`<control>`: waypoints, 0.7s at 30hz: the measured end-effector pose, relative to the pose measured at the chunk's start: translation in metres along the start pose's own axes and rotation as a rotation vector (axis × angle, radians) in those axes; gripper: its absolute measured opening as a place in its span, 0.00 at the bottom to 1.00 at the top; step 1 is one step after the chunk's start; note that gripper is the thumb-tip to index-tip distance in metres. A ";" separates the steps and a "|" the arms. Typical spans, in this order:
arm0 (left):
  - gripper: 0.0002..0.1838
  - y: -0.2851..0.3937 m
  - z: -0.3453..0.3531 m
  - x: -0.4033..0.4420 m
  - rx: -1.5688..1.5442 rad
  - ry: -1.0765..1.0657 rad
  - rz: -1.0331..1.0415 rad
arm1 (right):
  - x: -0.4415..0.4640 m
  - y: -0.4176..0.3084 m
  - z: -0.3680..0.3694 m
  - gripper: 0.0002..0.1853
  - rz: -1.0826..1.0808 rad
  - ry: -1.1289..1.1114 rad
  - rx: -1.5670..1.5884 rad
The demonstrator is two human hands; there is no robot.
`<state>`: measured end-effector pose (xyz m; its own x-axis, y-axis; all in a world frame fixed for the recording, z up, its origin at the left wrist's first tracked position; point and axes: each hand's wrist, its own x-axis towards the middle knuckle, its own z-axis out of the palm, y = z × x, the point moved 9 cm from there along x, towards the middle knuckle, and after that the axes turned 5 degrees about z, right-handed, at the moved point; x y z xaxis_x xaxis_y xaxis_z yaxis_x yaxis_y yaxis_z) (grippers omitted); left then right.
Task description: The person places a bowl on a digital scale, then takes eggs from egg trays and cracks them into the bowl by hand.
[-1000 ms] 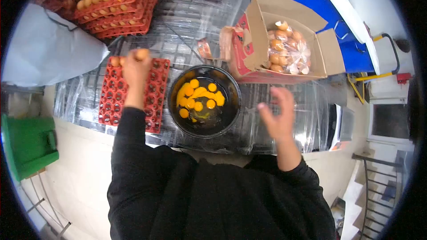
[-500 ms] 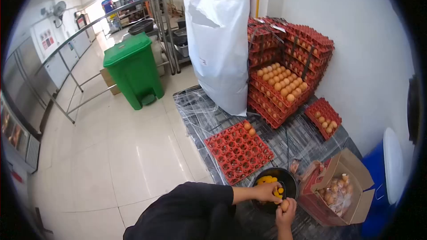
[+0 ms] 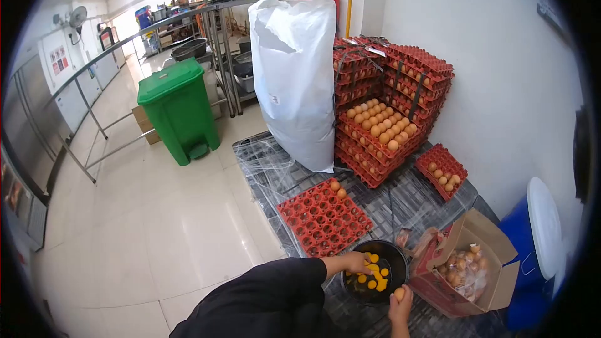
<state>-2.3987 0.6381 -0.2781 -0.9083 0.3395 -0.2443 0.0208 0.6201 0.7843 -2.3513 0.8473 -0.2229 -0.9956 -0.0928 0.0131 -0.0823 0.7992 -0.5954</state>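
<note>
A black bucket [image 3: 405,269] stands on the plastic-wrapped surface, with several yellow egg yolks [image 3: 375,269] lying in it. My left hand [image 3: 357,262] reaches over its left rim, fingers bent together just above the yolks; whatever they may hold is hidden. Close to the near right rim, my right hand [image 3: 402,310] is closed around a brown egg [image 3: 399,293], which looks whole. Beyond the bucket lies a red egg tray [image 3: 322,216], its cups mostly bare, with two brown eggs [image 3: 338,189] at the far corner.
Right of the bucket, a cardboard box [image 3: 432,275] holds bagged eggshells [image 3: 466,269]. Stacked red trays of eggs [image 3: 388,138] and a smaller tray [image 3: 441,172] stand behind. A tall white sack [image 3: 293,87], blue barrel [image 3: 523,238] and green bin [image 3: 178,109] stand around.
My left hand has drawn back leftward, away from my right hand, uncovering more yolks. My right hand still has the egg at the rim. The whole view has shifted slightly.
</note>
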 end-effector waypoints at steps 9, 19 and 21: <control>0.21 0.102 0.008 -0.016 -0.022 0.041 0.562 | 0.018 -0.019 0.055 0.16 0.594 -0.484 1.241; 0.22 0.084 0.011 -0.009 0.067 -0.008 0.527 | 0.014 -0.008 0.091 0.11 0.665 -0.589 1.323; 0.22 0.081 0.013 -0.005 0.083 -0.014 0.501 | 0.016 -0.006 0.093 0.11 0.681 -0.585 1.348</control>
<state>-2.3876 0.6958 -0.2204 -0.7725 0.6189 0.1422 0.4862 0.4323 0.7594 -2.3624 0.7852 -0.2938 -0.6505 -0.4116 -0.6383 0.7552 -0.2606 -0.6015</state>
